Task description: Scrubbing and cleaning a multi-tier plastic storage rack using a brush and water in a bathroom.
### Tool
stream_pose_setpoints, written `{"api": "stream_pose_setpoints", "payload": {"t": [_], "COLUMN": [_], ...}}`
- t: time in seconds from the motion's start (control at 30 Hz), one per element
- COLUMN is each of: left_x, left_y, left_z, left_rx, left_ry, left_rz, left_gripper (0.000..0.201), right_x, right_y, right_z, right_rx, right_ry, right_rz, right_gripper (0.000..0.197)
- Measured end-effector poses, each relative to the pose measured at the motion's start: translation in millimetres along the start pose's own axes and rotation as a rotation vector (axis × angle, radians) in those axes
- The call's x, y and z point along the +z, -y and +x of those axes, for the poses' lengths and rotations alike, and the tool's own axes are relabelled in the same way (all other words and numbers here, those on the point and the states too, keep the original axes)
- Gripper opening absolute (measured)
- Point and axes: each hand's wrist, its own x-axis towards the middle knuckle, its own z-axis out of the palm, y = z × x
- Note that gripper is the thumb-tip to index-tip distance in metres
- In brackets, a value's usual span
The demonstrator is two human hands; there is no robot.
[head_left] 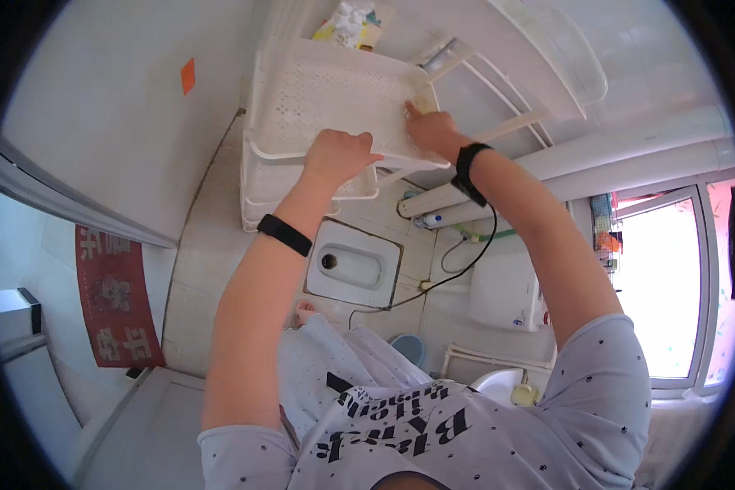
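A white plastic shelf rack [339, 94] with perforated basket tiers stands in front of me. My left hand [340, 153] is closed over the front rim of its upper basket. Inside that basket, my right hand [433, 131] reaches to the right side, with a finger stretched out against the perforated surface near a yellowish patch. The rest of its fingers are partly hidden. Beneath, a lower basket [282, 181] of the same rack shows. Black bands sit on both wrists, and a dark cord hangs from the right one.
A white squat toilet [353, 265] is set in the tiled floor below. White pipes [629, 159] run along the right wall, near a bright window [661, 286]. A crumpled package [355, 24] lies behind the basket. A blue basin [408, 349] stands near my legs.
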Motion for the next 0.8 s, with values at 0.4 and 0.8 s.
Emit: {"api": "stream_pose_setpoints", "payload": {"t": [0.4,0.8], "left_x": [13,21], "left_y": [-7,-22], "left_z": [0,-1], "left_rx": [-0.011,0.004], "left_ry": [0.077,0.049], "left_rz": [0.12,0.129], "left_gripper": [0.046,0.044], "right_x": [10,15], "right_y": [7,3], "right_z": [-1,-26], "right_rx": [0.017,-0.04], "right_ry": [0.07,0.084], "right_rz": [-0.005,0.034], "right_gripper": [0.069,0.072]}}
